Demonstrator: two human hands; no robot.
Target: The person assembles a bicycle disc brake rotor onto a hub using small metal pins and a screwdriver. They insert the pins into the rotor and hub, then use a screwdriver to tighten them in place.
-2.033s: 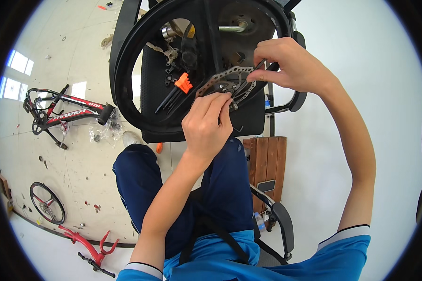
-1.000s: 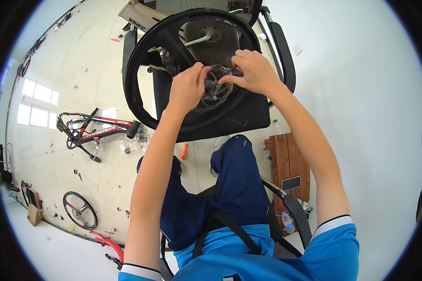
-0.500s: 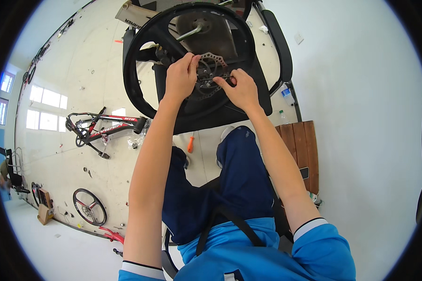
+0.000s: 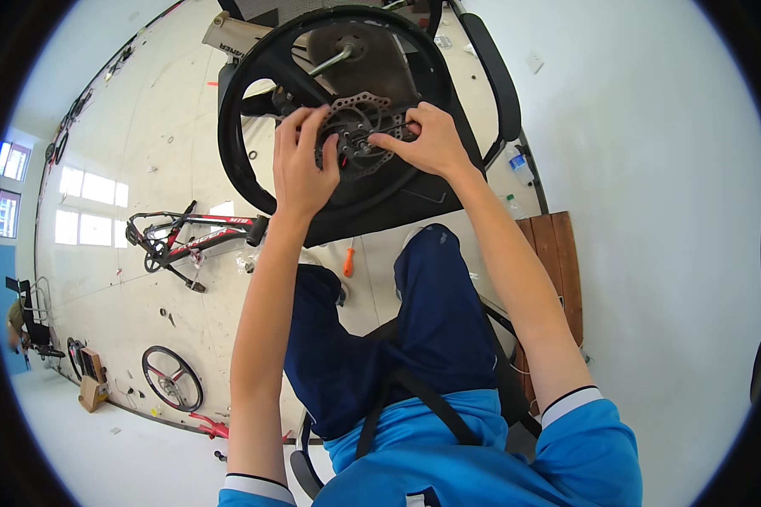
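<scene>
A black spoked bicycle wheel [image 4: 230,139] lies across a black chair seat [image 4: 458,193], with a silver brake rotor [image 4: 365,100] at its hub [image 4: 353,135]. My left hand [image 4: 304,165] is over the rotor's left side, thumb and fingers apart, fingertips at the metal. On the other side my right hand [image 4: 427,139] closes on a thin dark rod that looks like a hex key [image 4: 397,127]. Its thumb reaches the bolts near the hub, where the tool's tip is hidden. Another L-shaped hex key [image 4: 433,198] rests on the seat by the wheel.
A red and black bicycle frame [image 4: 199,235] lies on the floor to the left. An orange-handled screwdriver [image 4: 348,260] is near my feet. A second wheel [image 4: 172,378] stands lower left, a wooden box [image 4: 558,262] and a bottle [image 4: 518,165] on the right.
My left hand has loosened from a pinch at the rotor's edge and spread its fingers farther left. My right hand has shifted slightly left with the rod. The rotor appears turned a little.
</scene>
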